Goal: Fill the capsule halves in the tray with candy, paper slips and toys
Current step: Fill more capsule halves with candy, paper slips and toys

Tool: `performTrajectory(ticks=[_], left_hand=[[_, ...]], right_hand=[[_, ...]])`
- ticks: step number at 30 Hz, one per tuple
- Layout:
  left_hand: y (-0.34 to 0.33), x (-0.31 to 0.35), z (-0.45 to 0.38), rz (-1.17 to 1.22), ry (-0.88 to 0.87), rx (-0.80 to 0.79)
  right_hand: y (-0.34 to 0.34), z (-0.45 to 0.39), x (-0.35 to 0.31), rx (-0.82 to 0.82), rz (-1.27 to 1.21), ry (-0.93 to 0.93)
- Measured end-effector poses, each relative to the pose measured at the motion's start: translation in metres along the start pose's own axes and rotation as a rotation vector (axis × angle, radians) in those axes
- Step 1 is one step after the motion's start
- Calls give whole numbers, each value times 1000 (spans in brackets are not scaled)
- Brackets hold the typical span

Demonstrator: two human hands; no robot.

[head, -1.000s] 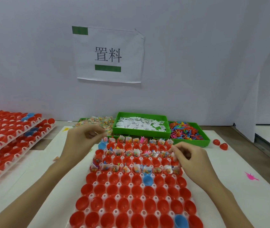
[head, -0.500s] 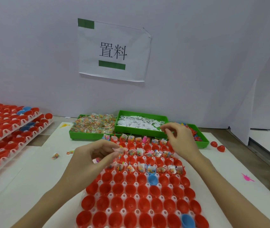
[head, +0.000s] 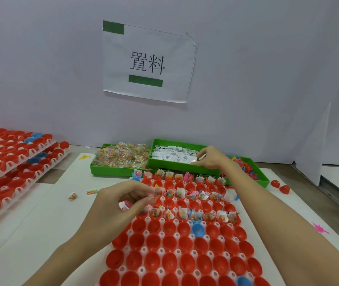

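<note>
The left hand [head: 110, 205] pinches a light, crinkly candy packet [head: 154, 193] over the tray [head: 176, 252]; the right hand [head: 212, 157], at one o'clock, pinches flimsy paper slips [head: 172, 154], best taken by an edge.

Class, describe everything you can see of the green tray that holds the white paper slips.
The green plastic tray of white paper slips is a shallow rectangular bin with raised walls, lying flat at the back of the white table. It sits between a green tray of candy packets and a green tray of colourful toys. Small printed slips fill it loosely. The right hand reaches over its right end, fingertips pinching a slip.
</note>
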State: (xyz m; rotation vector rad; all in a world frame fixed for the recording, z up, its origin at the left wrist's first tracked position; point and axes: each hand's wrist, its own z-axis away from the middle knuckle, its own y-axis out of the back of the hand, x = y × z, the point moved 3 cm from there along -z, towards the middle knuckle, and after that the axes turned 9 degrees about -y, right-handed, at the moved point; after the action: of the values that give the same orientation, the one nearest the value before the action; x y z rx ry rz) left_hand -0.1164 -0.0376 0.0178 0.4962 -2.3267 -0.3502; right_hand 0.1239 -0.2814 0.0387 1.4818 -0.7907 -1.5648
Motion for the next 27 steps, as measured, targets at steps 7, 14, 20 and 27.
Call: performTrajectory(ticks=[7,14,20,27], left_hand=[[-4,-1,3,-19,2,-5],[-5,-2,5,-21,8,-1],[-3,3,3,7,14,23],[-6,4,6,121,116,48]], right_hand=[[0,0,12,61,-280,22],[-2,4,12,128,-334,25],[8,18,16,297,-406,109],[4,67,13,211,-715,83]])
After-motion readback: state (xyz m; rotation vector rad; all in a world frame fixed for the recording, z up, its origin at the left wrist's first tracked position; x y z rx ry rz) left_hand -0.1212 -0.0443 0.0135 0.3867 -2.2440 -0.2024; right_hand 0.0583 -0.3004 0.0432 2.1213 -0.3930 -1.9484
